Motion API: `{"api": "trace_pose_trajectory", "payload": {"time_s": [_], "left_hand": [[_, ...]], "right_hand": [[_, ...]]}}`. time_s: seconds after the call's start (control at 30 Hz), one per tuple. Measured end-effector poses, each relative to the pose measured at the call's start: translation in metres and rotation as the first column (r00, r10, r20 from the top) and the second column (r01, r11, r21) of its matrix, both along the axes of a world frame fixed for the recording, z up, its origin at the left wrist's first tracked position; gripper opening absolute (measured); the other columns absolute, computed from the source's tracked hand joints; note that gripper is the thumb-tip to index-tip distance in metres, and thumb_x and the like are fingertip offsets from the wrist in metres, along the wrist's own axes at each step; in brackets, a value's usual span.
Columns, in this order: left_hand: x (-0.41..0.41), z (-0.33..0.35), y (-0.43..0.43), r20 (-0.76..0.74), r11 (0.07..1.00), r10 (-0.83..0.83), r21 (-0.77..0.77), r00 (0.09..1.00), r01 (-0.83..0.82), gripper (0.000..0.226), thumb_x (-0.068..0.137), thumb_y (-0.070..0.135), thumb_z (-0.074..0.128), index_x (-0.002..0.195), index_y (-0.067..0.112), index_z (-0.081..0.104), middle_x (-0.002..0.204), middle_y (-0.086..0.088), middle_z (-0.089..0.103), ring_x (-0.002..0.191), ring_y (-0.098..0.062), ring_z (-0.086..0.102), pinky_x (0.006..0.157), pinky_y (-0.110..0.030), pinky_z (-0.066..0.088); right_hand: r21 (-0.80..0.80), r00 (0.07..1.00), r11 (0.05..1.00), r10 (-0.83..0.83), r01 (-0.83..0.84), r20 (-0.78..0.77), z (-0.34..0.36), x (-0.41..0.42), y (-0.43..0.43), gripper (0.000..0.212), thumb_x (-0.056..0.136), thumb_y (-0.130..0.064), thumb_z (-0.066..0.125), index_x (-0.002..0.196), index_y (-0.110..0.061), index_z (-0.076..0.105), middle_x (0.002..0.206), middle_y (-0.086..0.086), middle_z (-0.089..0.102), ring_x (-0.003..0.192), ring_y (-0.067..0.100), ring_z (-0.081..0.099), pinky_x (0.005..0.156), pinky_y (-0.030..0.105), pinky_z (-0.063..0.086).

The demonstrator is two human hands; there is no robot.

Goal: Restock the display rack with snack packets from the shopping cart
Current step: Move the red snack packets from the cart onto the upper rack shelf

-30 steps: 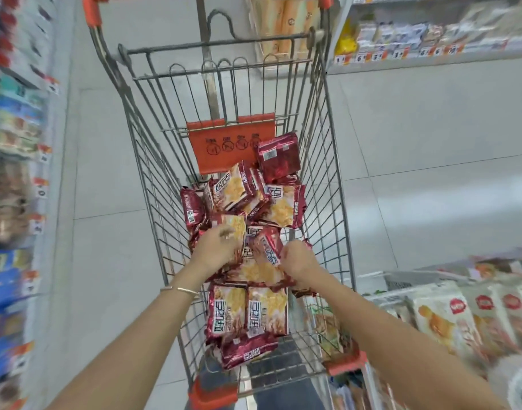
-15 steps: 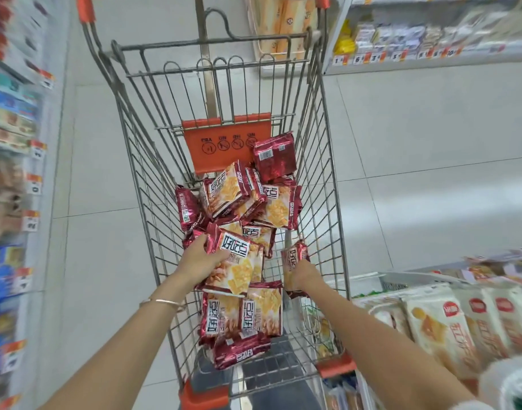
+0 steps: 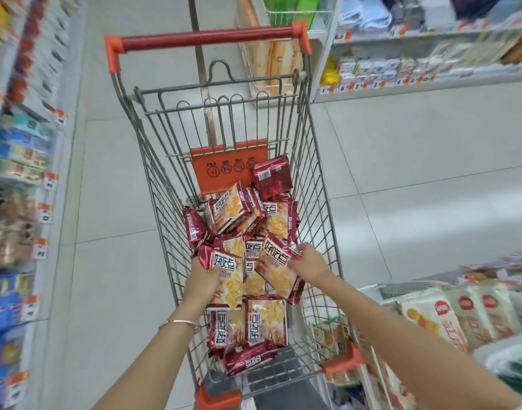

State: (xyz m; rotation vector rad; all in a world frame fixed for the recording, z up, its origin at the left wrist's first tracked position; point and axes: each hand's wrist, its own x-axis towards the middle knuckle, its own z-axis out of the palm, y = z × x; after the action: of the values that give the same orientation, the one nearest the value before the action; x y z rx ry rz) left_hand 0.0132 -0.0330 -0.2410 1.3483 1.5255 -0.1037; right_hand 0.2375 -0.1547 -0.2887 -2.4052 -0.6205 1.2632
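Packets (image 3: 233,208) in cart (image 3: 209,40): left hand (image 3: 202,281) grips one, right hand (image 3: 310,266) another

Both my bare forearms reach forward and down, side by side. My left hand (image 3: 202,281) grips a snack packet (image 3: 228,276) by its near left edge, a thin bracelet (image 3: 181,322) on that wrist. My right hand (image 3: 308,264), back upward, holds a second packet (image 3: 276,269) at its right edge
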Motion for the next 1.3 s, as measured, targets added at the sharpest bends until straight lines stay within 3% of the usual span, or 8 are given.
{"api": "trace_pose_trajectory", "payload": {"time_s": [0.17,0.3,0.4,0.47,0.57,0.9,1.07,1.3], "left_hand": [[0.003,0.031,0.019,0.129,0.996,0.030,-0.085,0.991,-0.019,0.078,0.093,0.042,0.061,0.154,0.016,0.020,0.146,-0.013,0.050,0.108,-0.028,0.064,0.102,-0.049,0.049],[0.004,0.090,0.019,0.301,0.939,0.101,-0.343,0.948,0.009,0.046,0.103,0.023,0.053,0.140,-0.001,0.040,0.092,-0.017,0.072,0.069,-0.027,0.068,0.063,-0.039,0.057],[-0.003,0.127,0.019,0.423,0.922,0.084,-0.375,0.902,0.090,0.050,0.104,0.036,0.047,0.132,-0.005,0.056,0.091,-0.020,0.073,0.071,-0.031,0.071,0.058,-0.038,0.058],[-0.004,0.152,0.016,0.494,0.914,0.002,-0.354,0.870,0.198,0.074,0.097,0.064,0.044,0.122,-0.002,0.066,0.102,-0.027,0.072,0.085,-0.034,0.071,0.071,-0.043,0.060],[-0.008,0.196,0.003,0.489,0.865,-0.242,-0.283,0.838,0.415,0.082,0.077,0.072,0.064,0.119,0.002,0.063,0.101,-0.024,0.074,0.090,-0.035,0.072,0.093,-0.048,0.055],[0.030,0.327,-0.077,0.575,0.728,-0.536,-0.055,0.618,0.683,0.032,0.089,0.043,0.068,0.091,0.012,0.066,0.069,-0.007,0.073,0.054,-0.020,0.069,0.050,-0.027,0.057],[0.076,0.412,-0.159,0.662,0.596,-0.641,0.109,0.389,0.796,0.027,0.091,0.040,0.066,0.088,0.013,0.065,0.069,-0.005,0.073,0.053,-0.016,0.069,0.048,-0.026,0.058],[0.133,0.536,-0.313,0.652,0.338,-0.758,0.360,0.024,0.869,0.030,0.092,0.046,0.061,0.084,0.017,0.063,0.063,-0.001,0.072,0.048,-0.012,0.067,0.043,-0.022,0.054]], "right_hand": [[0.145,0.897,0.979,-0.067,0.143,-0.436,0.085,0.026,0.003,0.032,0.084,-0.017,0.073,0.110,0.001,0.068,0.111,0.020,0.069,0.096,0.029,0.060,0.089,0.039,0.045],[0.234,0.812,0.921,-0.130,0.311,-0.569,0.140,0.000,-0.002,0.041,0.087,-0.028,0.072,0.118,-0.005,0.061,0.102,0.008,0.073,0.095,0.023,0.066,0.087,0.037,0.050],[0.315,0.740,0.784,-0.255,0.535,-0.622,0.162,-0.028,-0.004,0.065,0.084,-0.031,0.076,0.133,0.002,0.050,0.113,0.017,0.072,0.096,0.030,0.073,0.074,0.040,0.059],[0.335,0.733,0.740,-0.302,0.583,-0.609,0.180,-0.050,-0.009,0.085,0.082,-0.033,0.080,0.143,0.001,0.033,0.114,0.021,0.070,0.093,0.031,0.074,0.071,0.041,0.061],[0.338,0.724,0.718,-0.327,0.608,-0.608,0.210,-0.082,-0.017,0.068,0.084,-0.035,0.078,0.130,-0.004,0.038,0.102,0.016,0.074,0.086,0.030,0.074,0.079,0.047,0.060],[0.460,0.743,0.617,-0.338,0.639,-0.578,0.367,-0.099,-0.139,0.032,0.093,-0.042,0.063,0.102,-0.011,0.064,0.097,0.006,0.072,0.085,0.019,0.067,0.092,0.035,0.053],[0.598,0.755,0.465,-0.461,0.653,-0.466,0.458,-0.086,-0.242,0.027,0.094,-0.038,0.063,0.097,-0.012,0.067,0.087,0.005,0.075,0.074,0.017,0.072,0.074,0.030,0.059],[0.794,0.712,0.259,-0.642,0.550,-0.285,0.567,-0.092,-0.402,0.032,0.089,-0.039,0.069,0.106,-0.012,0.068,0.107,0.008,0.071,0.097,0.022,0.067,0.101,0.039,0.051]]}}
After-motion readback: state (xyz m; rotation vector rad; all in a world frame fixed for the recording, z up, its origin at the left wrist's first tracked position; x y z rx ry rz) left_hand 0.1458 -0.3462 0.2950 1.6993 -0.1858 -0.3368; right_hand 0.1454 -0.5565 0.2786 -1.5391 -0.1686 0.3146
